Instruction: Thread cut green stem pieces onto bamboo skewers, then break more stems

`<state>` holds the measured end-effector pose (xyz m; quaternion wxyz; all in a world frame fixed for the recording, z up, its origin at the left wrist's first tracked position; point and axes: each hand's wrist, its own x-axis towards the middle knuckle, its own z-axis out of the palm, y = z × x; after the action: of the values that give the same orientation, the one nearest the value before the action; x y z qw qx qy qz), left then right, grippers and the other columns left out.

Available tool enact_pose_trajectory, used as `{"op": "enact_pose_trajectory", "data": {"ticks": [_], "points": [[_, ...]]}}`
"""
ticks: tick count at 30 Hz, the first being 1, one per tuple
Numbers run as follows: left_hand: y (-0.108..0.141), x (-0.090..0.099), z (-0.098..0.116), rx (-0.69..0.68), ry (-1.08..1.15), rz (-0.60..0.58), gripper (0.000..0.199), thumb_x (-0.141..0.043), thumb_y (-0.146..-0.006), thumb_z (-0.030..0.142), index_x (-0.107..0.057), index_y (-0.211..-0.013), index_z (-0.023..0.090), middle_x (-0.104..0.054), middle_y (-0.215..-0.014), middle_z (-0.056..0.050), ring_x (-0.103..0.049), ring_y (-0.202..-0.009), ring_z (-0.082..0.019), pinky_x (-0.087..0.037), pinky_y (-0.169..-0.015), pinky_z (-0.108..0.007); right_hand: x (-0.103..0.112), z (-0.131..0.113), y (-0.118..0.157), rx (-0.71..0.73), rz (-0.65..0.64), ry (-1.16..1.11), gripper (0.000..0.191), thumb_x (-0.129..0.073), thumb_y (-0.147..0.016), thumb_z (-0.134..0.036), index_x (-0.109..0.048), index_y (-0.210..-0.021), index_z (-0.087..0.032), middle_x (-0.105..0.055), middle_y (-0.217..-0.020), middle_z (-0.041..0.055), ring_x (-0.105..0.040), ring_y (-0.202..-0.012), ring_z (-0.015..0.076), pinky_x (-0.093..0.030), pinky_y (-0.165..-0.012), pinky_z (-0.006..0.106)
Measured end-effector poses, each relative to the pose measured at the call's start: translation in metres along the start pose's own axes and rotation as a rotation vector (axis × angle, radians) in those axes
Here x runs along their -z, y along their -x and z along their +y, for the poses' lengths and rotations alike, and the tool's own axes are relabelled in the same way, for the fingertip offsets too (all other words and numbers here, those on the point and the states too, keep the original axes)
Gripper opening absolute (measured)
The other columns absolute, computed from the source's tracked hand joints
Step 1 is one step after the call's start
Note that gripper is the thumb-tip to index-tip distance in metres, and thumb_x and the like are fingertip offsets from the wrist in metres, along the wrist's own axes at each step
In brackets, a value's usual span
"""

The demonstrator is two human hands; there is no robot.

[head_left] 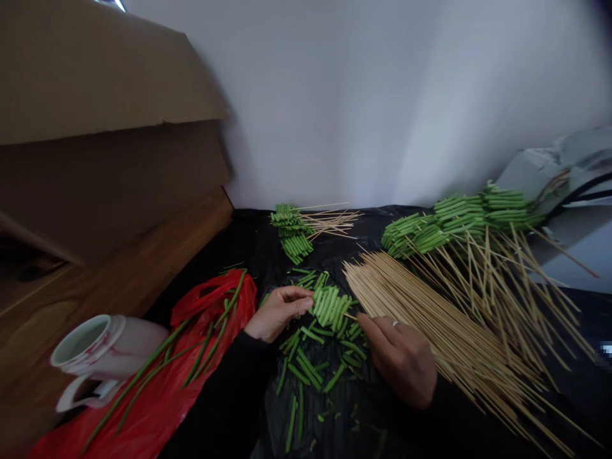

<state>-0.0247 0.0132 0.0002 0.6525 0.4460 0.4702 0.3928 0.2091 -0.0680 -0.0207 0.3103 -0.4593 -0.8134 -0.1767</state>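
In the head view, a row of cut green bean pieces (329,306) sits side by side on a wooden skewer between my two hands. My left hand (283,311) pinches the row's left end with thumb and fingertips. My right hand (401,357), with a ring on one finger, is closed around the skewer (351,315) at the row's right side. Loose cut bean pieces (306,370) lie below and around the row on black plastic sheeting (258,255). Beside my right hand is a large bundle of bare skewers (430,299).
Finished bean skewers are stacked at the back (292,229) and back right (459,220). On the left are a red plastic bag (191,357) with long beans, a white mug (119,344) and a cardboard box (109,76). A pale wall (335,95) stands behind.
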Motion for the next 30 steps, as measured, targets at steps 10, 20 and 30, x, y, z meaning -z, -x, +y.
{"op": "enact_pose_trajectory", "data": {"ticks": [10,20,30], "points": [[-0.001,0.003,0.0,0.002,-0.056,-0.06,0.027,-0.083,-0.06,0.029,-0.075,-0.081,0.016,-0.065,-0.068,-0.001,-0.052,-0.06,-0.008,-0.04,-0.06,-0.021,0.005,0.005,-0.006,-0.011,0.053,-0.017,0.031,-0.047,-0.088,-0.009,-0.06,-0.117,-0.012,-0.068,-0.093,0.0085,-0.057,-0.086,0.0181,-0.043,-0.076,0.033],[0.005,0.028,0.037,-0.143,0.087,0.203,0.032,-0.084,-0.058,0.028,-0.072,-0.085,0.015,-0.068,-0.087,-0.003,-0.059,-0.073,-0.01,-0.046,-0.067,-0.021,0.009,-0.003,-0.01,-0.094,0.236,0.011,0.048,-0.053,-0.085,-0.012,-0.051,-0.132,-0.02,-0.053,-0.135,0.0112,-0.046,-0.124,0.0288,-0.038,-0.1,0.048],[-0.052,0.037,0.117,-0.377,0.01,0.445,0.033,-0.086,-0.05,0.026,-0.069,-0.074,0.012,-0.065,-0.074,-0.002,-0.056,-0.065,-0.008,-0.047,-0.063,-0.02,0.006,-0.001,-0.008,-0.021,0.178,-0.073,0.038,-0.048,-0.087,-0.01,-0.057,-0.123,-0.016,-0.058,-0.129,0.0121,-0.046,-0.125,0.0265,-0.038,-0.099,0.046]]}}
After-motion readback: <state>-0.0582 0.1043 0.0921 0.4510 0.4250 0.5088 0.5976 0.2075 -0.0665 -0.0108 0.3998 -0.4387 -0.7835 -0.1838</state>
